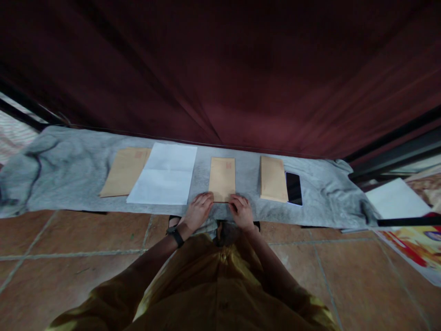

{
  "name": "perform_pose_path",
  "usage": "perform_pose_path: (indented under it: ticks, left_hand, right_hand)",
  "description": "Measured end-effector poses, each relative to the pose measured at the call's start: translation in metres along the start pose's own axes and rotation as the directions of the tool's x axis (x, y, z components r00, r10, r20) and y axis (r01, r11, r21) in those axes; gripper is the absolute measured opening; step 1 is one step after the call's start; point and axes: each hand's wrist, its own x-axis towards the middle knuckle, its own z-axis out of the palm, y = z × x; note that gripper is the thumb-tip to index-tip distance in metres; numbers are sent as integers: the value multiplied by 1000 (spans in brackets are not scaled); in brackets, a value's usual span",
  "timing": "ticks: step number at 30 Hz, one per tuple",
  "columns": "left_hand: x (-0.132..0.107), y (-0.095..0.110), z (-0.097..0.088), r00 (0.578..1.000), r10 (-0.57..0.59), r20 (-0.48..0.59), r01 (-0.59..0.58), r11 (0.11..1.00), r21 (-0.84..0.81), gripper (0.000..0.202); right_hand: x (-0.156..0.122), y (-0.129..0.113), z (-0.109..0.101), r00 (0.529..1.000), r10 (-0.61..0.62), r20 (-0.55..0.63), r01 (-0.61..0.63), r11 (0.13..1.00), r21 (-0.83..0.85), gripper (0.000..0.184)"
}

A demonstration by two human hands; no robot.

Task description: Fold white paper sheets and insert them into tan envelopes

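A brown paper envelope (222, 177) with a small red print near its top right lies upright in front of me on the grey cloth. My left hand (200, 209) has its curled fingers at the envelope's lower left corner. At the lower right corner, my right hand (242, 209) pinches the near edge the same way. To the left, a stack of white paper sheets (165, 177) with a crease across it partly covers more brown envelopes (122, 172). On the right lies a small pile of brown envelopes (273, 179).
A dark-screened phone (294, 188) lies against the right pile. The grey cloth (320, 193) covers a long narrow bench. Behind it hangs a dark red curtain (241, 92). Dark metal bars (396, 170) stand at the right, near a white sheet (396, 200) and a colourful printed package (420, 248).
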Motion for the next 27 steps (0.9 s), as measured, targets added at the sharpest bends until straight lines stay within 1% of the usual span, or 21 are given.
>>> perform_pose_path:
  ticks: [7, 10, 14, 20, 27]
  left_hand:
    - [-4, -4, -1, 999, 30, 20, -29, 999, -23, 28]
    - [-5, -5, 0, 999, 25, 22, -24, 999, -29, 28]
    - [-5, -6, 2, 1000, 9, 16, -8, 1000, -14, 30]
    - [-6, -5, 0, 997, 42, 59, -43, 999, 19, 31]
    - [-5, -1, 1, 1000, -8, 27, 7, 1000, 15, 31]
  right_hand:
    - [1, -1, -2, 1000, -5, 7, 5, 1000, -15, 11]
    - [1, -2, -3, 1000, -5, 1, 5, 1000, -17, 13]
    - [2, -2, -3, 1000, 7, -2, -7, 1000, -13, 14]
    - [-1, 0, -1, 1000, 3, -13, -3, 1000, 1, 14]
    - [0, -1, 0, 999, 37, -28, -37, 999, -1, 14]
